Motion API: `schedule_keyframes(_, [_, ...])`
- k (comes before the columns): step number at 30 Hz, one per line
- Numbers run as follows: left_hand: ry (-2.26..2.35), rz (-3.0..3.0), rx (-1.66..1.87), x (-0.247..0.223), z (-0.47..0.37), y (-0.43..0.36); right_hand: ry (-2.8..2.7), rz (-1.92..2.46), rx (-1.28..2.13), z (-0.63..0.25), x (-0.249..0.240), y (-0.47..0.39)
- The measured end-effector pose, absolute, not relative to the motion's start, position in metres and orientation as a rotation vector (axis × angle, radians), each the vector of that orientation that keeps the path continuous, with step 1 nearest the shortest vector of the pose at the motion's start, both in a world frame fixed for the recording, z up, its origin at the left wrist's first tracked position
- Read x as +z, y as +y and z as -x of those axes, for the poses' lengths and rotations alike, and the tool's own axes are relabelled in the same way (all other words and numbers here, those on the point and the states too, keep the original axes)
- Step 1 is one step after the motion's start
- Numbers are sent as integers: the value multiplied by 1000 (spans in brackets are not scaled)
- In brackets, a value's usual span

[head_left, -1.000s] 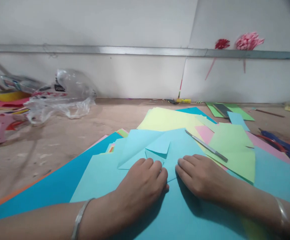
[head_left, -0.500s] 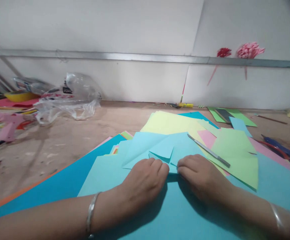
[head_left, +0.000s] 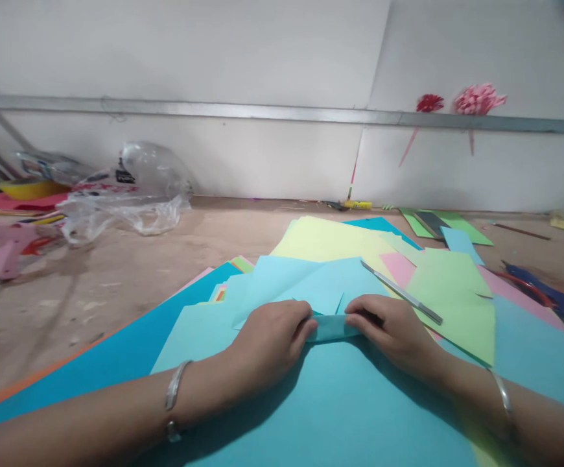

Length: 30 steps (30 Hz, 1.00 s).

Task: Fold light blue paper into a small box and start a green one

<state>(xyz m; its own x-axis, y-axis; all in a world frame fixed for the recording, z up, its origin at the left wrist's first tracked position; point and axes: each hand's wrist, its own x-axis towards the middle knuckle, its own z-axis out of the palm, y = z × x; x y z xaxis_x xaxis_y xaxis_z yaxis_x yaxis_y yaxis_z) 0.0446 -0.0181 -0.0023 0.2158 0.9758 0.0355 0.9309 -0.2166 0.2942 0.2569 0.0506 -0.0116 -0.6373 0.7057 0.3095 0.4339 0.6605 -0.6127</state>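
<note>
A light blue sheet of paper (head_left: 292,275) lies before me with its near edge turned up into a narrow folded strip (head_left: 333,328). My left hand (head_left: 275,337) pinches the strip's left end between thumb and fingers. At the right end, my right hand (head_left: 391,327) pinches the same strip in a similar way. A small cut flap of the sheet stands just behind the fold. Under both hands spreads a larger light blue sheet (head_left: 340,402). A grey pen-like cutter (head_left: 402,293) rests on the papers beyond my right hand.
Pale yellow sheets (head_left: 330,237) and a light green sheet (head_left: 457,292) lie behind and to the right. On the left are a pink glue gun (head_left: 7,250) and a clear plastic bag (head_left: 150,188). Blue-handled pliers (head_left: 549,292) sit far right. Paper flowers (head_left: 479,99) hang on the metal rail.
The sheet's near edge has been turned up into a visible strip. My fingers have shifted from pressing down on the edge to pinching the strip's two ends.
</note>
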Motion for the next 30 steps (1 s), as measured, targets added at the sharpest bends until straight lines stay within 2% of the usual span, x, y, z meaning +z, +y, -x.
schedule_keyframes(13, [1871,-2305,255,-3,-45,-17,-2426,962,462,-253,-20,61])
schedule_keyframes(22, [1894,-2340,258,-3,-44,-17,-2222,947,744,-260,-15,59])
schedule_keyframes(30, [1909,-2316,150,2,-45,-18,-2319,968,566,-257,-18,51])
